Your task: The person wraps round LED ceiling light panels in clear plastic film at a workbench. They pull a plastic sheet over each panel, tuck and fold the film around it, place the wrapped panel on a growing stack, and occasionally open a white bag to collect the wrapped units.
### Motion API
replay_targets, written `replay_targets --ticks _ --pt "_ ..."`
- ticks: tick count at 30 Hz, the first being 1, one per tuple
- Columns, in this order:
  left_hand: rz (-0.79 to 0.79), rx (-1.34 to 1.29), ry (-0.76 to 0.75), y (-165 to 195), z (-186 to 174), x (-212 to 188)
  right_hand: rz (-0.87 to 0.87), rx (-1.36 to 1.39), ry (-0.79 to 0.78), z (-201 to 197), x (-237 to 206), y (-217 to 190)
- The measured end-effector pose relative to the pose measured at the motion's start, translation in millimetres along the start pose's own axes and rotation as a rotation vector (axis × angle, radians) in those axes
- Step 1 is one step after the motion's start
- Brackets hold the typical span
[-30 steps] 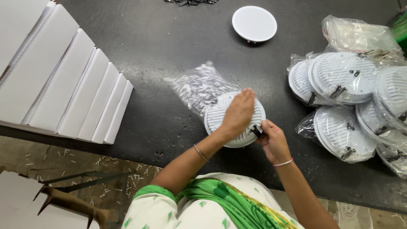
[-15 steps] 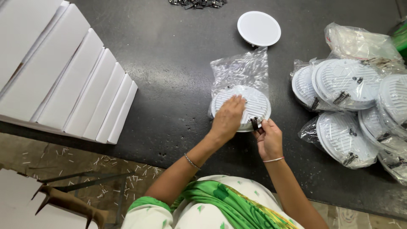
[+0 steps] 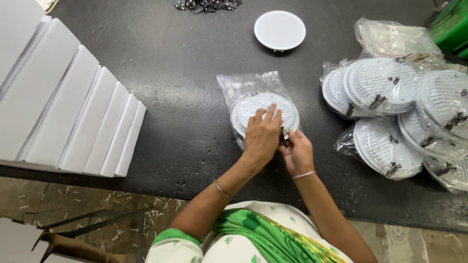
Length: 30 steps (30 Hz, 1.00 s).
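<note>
White round light fitting (image 3: 258, 108), ribbed back up, sits half inside a clear plastic bag (image 3: 243, 84) in the middle of the black worktop (image 3: 170, 63). Left hand (image 3: 262, 136) lies flat on it, pressing down, fingers spread. Right hand (image 3: 295, 152) pinches the metal spring clip (image 3: 284, 133) at its near rim. Bagged fittings (image 3: 390, 97) piled on the right, flat white cartons (image 3: 68, 107) on the left.
</note>
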<state>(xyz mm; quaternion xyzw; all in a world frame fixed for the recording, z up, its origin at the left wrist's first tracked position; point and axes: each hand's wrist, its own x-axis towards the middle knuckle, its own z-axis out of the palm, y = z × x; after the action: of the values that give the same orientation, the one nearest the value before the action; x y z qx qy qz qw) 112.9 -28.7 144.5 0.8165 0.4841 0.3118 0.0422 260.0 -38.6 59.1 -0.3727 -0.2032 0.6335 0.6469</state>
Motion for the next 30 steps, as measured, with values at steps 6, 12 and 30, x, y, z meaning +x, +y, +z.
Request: replay_targets --ticks 6,12,30 --pt "0.090 -0.218 -0.056 20 8 -20 0.009 -0.003 0.001 -22 19 19" --pt "0.265 -0.261 -0.094 3 -8 -17 0.025 -0.087 0.012 -32 48 17" --pt "0.416 -0.386 0.141 -67 68 7 0.247 -0.583 -0.196 -23 28 -67"
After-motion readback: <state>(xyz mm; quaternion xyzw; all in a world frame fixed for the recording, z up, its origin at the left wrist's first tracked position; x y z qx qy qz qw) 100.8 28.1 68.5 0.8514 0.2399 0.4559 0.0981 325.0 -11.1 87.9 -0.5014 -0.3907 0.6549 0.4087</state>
